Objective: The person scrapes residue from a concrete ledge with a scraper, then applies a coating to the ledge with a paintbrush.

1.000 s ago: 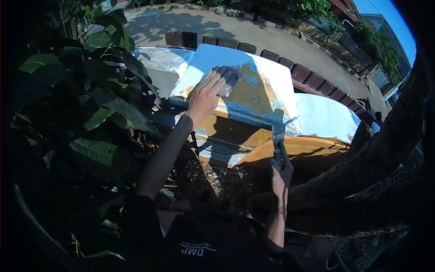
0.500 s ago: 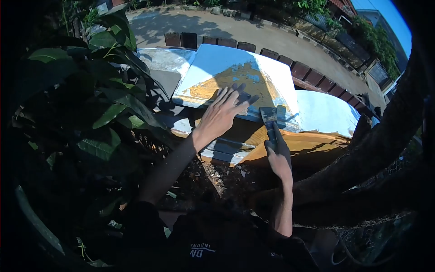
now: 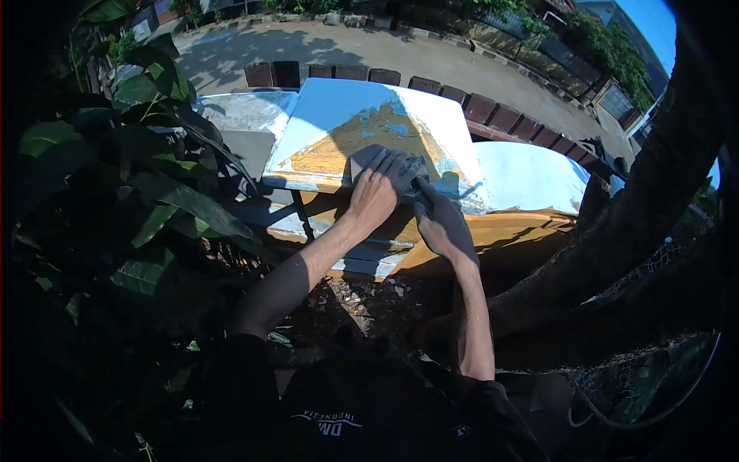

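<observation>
A boxy structure with a slanted white-painted top (image 3: 339, 100) stands before me, its paint stripped to a yellowish patch (image 3: 339, 150). My right hand (image 3: 443, 223) is closed on the dark handle of a scraper, whose grey blade (image 3: 416, 165) lies against the bare patch near the top's front edge. Right beside it, my left hand (image 3: 377, 191) rests on the patch, fingers lying forward and close together, touching or nearly touching the blade. What lies under the left fingertips is hidden.
A lower white section (image 3: 523, 173) adjoins on the right, a weathered grey one (image 3: 246, 112) on the left. Brown fence slats (image 3: 481, 108) run behind. Large leaves (image 3: 177, 204) crowd the left; a thick trunk (image 3: 616, 239) rises at the right. Beyond lies a road (image 3: 331, 46).
My right hand has brought the scraper leftward from the top's right front edge to beside my left hand. My left fingers, spread before, are now closer together. The whole view has shifted slightly.
</observation>
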Action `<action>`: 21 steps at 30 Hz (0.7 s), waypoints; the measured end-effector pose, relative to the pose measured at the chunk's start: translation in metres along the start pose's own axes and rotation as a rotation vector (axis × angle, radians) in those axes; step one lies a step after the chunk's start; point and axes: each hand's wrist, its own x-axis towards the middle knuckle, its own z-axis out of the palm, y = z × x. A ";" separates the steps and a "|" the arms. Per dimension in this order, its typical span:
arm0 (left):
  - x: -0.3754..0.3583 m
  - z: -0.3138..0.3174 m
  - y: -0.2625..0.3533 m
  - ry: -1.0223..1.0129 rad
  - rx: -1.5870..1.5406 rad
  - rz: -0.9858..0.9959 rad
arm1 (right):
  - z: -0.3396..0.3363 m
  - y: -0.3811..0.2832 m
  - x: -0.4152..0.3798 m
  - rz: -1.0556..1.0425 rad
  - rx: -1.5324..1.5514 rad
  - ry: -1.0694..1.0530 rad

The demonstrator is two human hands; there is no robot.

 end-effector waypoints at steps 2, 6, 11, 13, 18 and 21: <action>0.009 -0.005 -0.006 0.006 0.000 -0.012 | -0.002 -0.003 0.019 0.016 -0.033 -0.052; 0.035 -0.027 -0.019 -0.083 0.066 -0.036 | -0.016 -0.023 0.047 0.071 -0.002 -0.170; 0.050 -0.034 -0.011 -0.213 0.261 0.082 | -0.006 -0.016 0.008 -0.130 -0.197 0.124; 0.052 -0.034 -0.007 -0.191 0.317 0.091 | -0.006 -0.025 0.008 -0.083 -0.289 0.114; 0.089 -0.042 -0.014 -0.339 0.316 0.010 | -0.002 -0.030 0.048 -0.013 -0.325 0.058; 0.067 -0.045 -0.014 -0.231 0.322 0.155 | 0.004 -0.029 0.036 -0.086 -0.369 0.107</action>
